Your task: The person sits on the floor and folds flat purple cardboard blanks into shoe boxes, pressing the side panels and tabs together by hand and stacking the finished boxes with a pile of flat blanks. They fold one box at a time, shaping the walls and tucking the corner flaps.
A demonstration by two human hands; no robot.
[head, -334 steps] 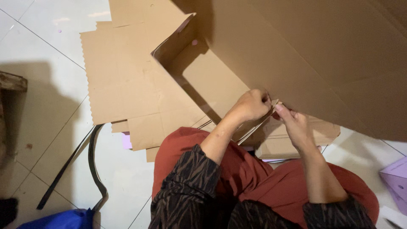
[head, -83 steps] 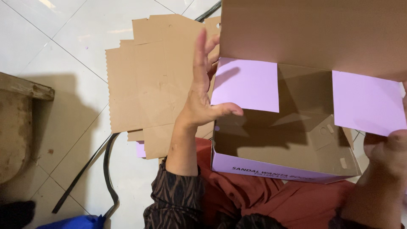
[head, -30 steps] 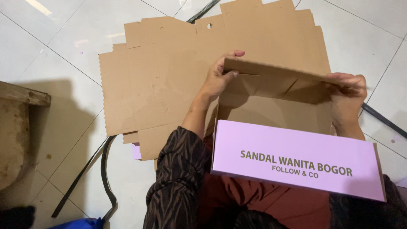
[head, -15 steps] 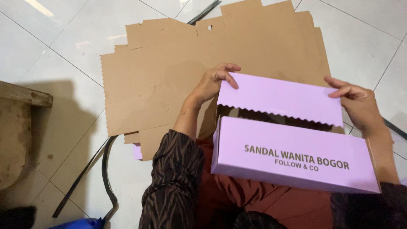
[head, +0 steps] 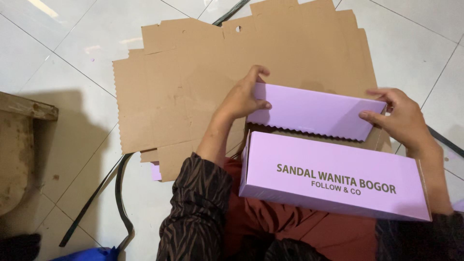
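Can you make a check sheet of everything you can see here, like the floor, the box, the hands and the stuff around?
Surface: white tiled floor, with a stack of flat cardboard sheets lying on it.
Job's things: a purple box on the person's lap; its lid flap is tilted over the opening, not fully down.
Clutter: a small purple scrap peeks from under the cardboard.
Grippers: left hand holds the flap's left end; right hand holds its right end.
Cables: a black strap curls on the floor at left; another dark strip shows at right.
Surroundings: a worn wooden piece at far left, something blue at the bottom edge.
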